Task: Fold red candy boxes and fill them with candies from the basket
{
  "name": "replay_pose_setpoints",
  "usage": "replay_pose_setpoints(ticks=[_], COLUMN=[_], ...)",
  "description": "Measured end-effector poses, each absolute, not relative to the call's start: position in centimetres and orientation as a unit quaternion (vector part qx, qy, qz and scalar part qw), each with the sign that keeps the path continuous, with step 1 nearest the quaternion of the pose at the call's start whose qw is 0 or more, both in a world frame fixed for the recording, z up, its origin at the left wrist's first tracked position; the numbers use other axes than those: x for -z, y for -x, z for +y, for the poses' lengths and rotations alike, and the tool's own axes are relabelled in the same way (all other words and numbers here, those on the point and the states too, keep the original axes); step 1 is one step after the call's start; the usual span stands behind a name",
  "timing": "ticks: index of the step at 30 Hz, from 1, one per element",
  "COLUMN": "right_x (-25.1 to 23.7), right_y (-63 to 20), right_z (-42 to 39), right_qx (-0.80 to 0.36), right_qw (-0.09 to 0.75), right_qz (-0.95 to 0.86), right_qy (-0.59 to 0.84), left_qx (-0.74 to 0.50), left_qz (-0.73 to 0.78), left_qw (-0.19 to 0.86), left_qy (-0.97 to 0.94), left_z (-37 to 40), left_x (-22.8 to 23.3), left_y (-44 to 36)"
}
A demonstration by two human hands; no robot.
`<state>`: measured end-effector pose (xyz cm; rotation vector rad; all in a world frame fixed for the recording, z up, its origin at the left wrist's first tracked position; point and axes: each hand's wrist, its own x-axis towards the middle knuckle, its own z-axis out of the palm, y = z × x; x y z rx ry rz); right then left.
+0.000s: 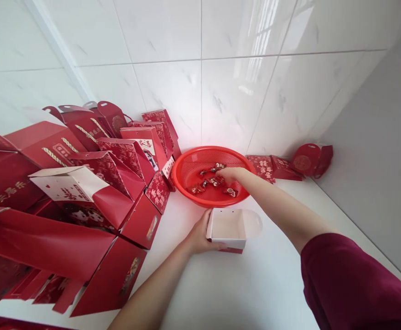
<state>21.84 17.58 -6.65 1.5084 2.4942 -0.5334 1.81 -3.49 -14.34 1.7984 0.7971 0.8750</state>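
Observation:
My left hand [197, 235] grips the left side of a small open gift box [228, 229], red outside and white inside, which stands on the white counter just in front of a red plastic basket [186, 161]. My right hand [230, 174] reaches into the basket, fingers down among several small wrapped candies [205, 184]. Whether it holds any candy is hidden by the hand itself. My right arm wears a dark red sleeve [351, 284].
A large pile of red gift boxes [83, 192] with rope handles fills the left side. A few more red boxes [289, 165] lie by the tiled wall at the back right. A grey wall closes the right side.

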Motion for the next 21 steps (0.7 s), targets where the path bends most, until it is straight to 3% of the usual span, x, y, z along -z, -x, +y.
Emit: replay_pose_setpoints(ticks=[5, 11, 15, 21], right_x=[7.8, 7.4, 5.4, 3.4], right_y=[-22.3, -22.6, -24.1, -25.6], right_z=[19.4, 19.1, 17.1, 8.2], right_qx=[0.161, 0.196, 0.241, 0.343], right_qw=[0.113, 0.053, -0.073, -0.369], right_qz=[0.813, 0.8, 0.789, 0.712], right_qy=[-0.549, -0.565, -0.56, -0.488], left_qx=[-0.358, -0.36, -0.366, -0.369], left_qz=[0.331, 0.33, 0.33, 0.322], left_qw=[0.481, 0.487, 0.482, 0.484], left_qy=[-0.729, -0.724, -0.724, -0.725], left_z=[-3.4, -3.3, -3.1, -3.0], left_x=[14.3, 14.1, 14.4, 14.5], left_y=[-1.7, -1.8, -1.8, -2.0])
